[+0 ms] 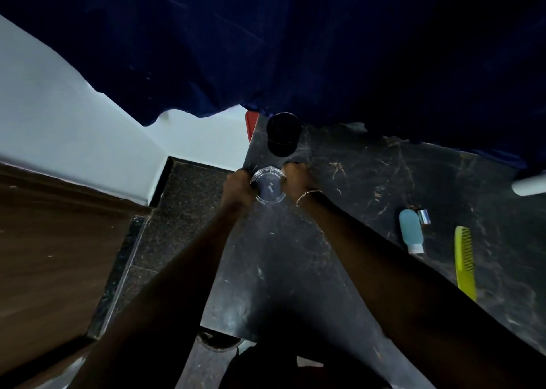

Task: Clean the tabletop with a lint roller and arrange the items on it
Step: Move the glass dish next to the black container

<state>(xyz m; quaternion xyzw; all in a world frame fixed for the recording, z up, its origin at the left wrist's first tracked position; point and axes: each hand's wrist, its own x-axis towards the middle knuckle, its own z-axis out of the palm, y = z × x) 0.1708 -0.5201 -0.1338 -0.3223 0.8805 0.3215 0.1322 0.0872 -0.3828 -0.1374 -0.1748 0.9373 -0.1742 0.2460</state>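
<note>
dark blue curtain (295,49) above a white wall (74,123), speckled granite floor (183,199), brown wooden panel (53,255), dim light

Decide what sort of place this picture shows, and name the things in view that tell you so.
Probably a dressing table in a home: a green comb and a blue squeeze bottle lie on the dark marble tabletop, and a dark blue curtain hangs behind it.

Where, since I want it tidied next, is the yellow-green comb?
In the head view the yellow-green comb lies on the dark marble tabletop at the right, just right of the blue squeeze bottle.
</note>
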